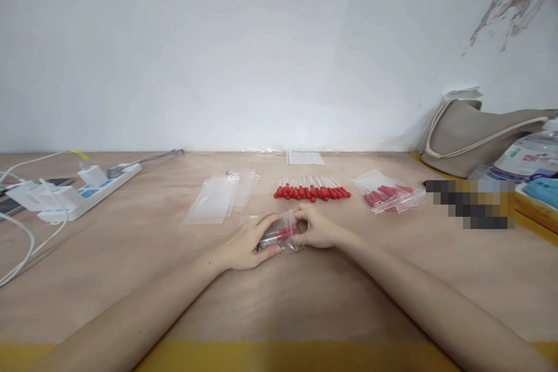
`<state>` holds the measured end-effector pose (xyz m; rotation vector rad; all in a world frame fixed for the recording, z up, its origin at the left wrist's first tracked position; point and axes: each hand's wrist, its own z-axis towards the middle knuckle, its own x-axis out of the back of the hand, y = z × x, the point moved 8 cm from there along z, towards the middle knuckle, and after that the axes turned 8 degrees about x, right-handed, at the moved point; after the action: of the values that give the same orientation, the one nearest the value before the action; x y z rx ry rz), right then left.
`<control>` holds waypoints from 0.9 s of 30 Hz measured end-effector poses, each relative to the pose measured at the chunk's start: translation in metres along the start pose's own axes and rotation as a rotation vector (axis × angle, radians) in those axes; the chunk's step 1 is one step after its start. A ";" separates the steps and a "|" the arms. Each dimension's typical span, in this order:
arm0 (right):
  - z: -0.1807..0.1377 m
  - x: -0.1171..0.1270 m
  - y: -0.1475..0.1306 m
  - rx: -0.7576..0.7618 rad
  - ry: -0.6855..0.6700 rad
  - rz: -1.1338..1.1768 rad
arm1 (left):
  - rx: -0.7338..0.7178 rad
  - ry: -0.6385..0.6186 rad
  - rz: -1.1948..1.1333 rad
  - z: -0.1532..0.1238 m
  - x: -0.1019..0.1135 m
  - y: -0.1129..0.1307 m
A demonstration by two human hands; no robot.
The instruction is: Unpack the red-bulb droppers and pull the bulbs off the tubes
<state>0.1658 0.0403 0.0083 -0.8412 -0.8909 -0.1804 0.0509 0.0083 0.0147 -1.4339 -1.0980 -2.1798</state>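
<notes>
My left hand (247,244) and my right hand (317,228) meet at the middle of the wooden table (131,279), both pinching a small clear plastic bag (281,235) with red-tipped droppers inside. The bag lies on the table between my fingers. Just beyond it a row of loose red-tipped droppers (311,190) is laid out side by side. To the right lie filled bags of droppers (387,195). A pile of empty clear bags (222,195) sits to the left of the row.
A white power strip (87,195) with chargers and cables lies at the far left. A grey tote bag (475,133) leans against the wall at the right, with packets and a tray edge beside it. A single flat bag (305,157) lies by the wall.
</notes>
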 end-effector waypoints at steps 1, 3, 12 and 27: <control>0.000 0.002 0.000 -0.001 0.007 0.033 | 0.003 -0.009 0.005 0.000 0.000 0.000; 0.000 0.007 0.002 -0.025 0.017 0.111 | 0.011 -0.024 0.012 -0.001 0.000 0.001; -0.027 0.007 0.035 -0.508 -0.128 0.921 | 0.056 -0.037 0.053 -0.003 0.001 -0.003; -0.038 0.138 0.068 -0.361 0.439 0.596 | 0.027 -0.267 0.224 -0.005 -0.013 -0.003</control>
<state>0.3088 0.0859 0.0592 -1.3062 -0.1724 0.0022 0.0518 0.0044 0.0015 -1.7799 -0.9885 -1.8534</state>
